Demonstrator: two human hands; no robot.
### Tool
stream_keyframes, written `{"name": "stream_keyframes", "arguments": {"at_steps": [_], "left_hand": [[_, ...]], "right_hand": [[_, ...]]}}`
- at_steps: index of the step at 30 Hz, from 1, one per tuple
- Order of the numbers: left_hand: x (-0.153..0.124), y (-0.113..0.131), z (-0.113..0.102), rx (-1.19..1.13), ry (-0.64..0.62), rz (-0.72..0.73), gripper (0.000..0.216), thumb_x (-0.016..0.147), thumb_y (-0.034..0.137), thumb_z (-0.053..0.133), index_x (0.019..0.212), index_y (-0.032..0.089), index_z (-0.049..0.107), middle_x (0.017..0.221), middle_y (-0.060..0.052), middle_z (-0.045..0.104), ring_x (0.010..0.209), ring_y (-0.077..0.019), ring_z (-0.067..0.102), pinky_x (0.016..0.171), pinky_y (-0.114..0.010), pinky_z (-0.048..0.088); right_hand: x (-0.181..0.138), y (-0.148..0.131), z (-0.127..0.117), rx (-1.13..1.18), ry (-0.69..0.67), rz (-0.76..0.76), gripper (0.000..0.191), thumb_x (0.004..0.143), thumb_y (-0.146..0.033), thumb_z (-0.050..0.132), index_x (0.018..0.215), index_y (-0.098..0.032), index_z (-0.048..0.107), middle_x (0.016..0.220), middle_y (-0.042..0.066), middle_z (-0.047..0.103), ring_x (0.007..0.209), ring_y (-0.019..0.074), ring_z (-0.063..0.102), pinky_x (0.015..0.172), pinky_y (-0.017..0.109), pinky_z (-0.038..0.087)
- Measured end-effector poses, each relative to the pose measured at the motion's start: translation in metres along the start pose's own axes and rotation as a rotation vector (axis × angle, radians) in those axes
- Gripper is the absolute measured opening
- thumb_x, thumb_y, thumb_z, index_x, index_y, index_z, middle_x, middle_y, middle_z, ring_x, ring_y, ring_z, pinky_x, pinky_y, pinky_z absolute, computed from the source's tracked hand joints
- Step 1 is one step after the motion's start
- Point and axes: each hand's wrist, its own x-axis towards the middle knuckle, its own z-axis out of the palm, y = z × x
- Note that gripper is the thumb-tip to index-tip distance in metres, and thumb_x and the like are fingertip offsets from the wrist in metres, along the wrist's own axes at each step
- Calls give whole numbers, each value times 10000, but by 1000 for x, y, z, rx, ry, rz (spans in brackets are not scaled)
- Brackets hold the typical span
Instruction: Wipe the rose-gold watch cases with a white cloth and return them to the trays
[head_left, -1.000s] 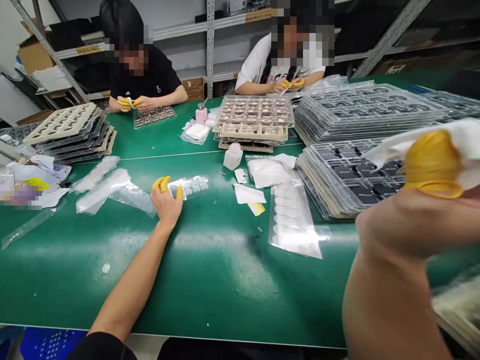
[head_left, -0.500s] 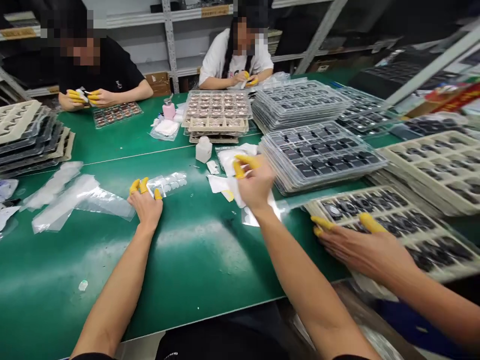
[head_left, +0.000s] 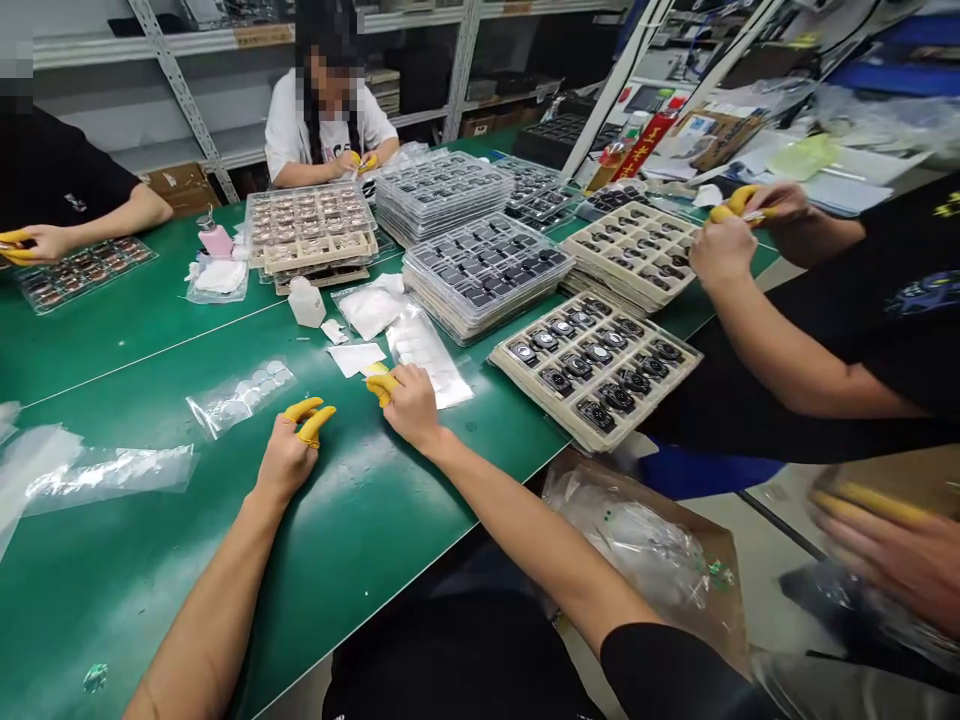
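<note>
Head view: green workbench mat (head_left: pixel 360 530) beside steel shelving (head_left: pixel 459 70); left grip (head_left: pixel 289 460) open, empty; right grip (head_left: pixel 409 405) cannot tell.

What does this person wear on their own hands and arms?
The left hand and the right hand wear no full gloves, only yellow finger cots on some fingers. The forearms are bare, and the right arm comes out of a short black sleeve.

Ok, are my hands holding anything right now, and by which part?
Nothing visible: your left hand and right hand both look empty.
</note>
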Motion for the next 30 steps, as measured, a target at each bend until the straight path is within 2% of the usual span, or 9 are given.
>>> {"name": "stream_keyframes", "arguments": {"at_steps": [2,4,12,16,19,23,25,27,30], "left_hand": [[-1,4,0,-29,-59,-7,434,923,117,462,1250,280,697,1252,-104,675,1083,-224,656,926,-373,576],[0,4,-2,-42,-71,-48,387,936,166,482,1228,281,708,1238,-104,679,1093,-229,657,936,-378,580],[-1,7,-14,0,49,-138,291,923,252,539,1125,245,749,1104,-106,708,997,-221,680,902,-361,581],[-6,15,-17,-41,14,-203,264,882,355,651,1109,268,754,1056,-75,706,748,-165,658,723,-302,573],[-7,27,-19,-202,40,-344,308,851,410,717,1117,258,740,991,-44,701,581,-100,571,600,-253,526],[-6,48,-15,-656,160,-623,553,725,448,835,1209,223,688,1122,-84,702,805,-158,672,691,-273,561],[-5,54,-7,-897,234,-813,374,747,494,815,952,189,745,878,-55,716,734,-158,652,665,-272,546],[-4,54,1,-899,304,-890,394,795,560,752,899,181,745,761,-34,687,611,-138,603,583,-271,524],[-3,49,9,-888,392,-956,430,765,579,778,944,188,763,870,-58,726,697,-151,648,638,-278,545]], "right_hand": [[-1,6,1,10,29,30,320,1020,-252,461,1176,-199,735,1036,131,660,1024,270,485,908,418,363],[-2,9,1,35,9,19,271,1002,-258,518,1146,-220,745,999,101,676,990,253,499,889,395,368],[-15,14,2,185,-47,-36,287,972,-159,542,1184,-220,725,1058,87,695,984,214,578,891,351,441],[-16,9,0,283,-22,-40,321,948,-95,507,1123,-224,743,1009,78,684,952,192,614,856,326,487],[-9,-10,-1,409,8,-85,282,968,-166,507,1114,-228,740,1080,84,666,972,176,629,854,316,515],[4,-44,7,954,-273,-124,200,836,-309,714,1018,-234,751,1012,36,642,805,133,634,730,283,538],[8,-52,15,1121,-360,13,227,774,-344,762,970,-232,746,929,12,624,793,133,627,759,292,552],[9,-53,23,1161,-378,58,283,792,-375,746,1037,-237,724,866,-5,580,776,126,602,779,302,555],[4,-47,32,1238,-506,225,544,758,-436,788,1255,-281,630,1095,42,609,879,161,654,748,330,584]]}}
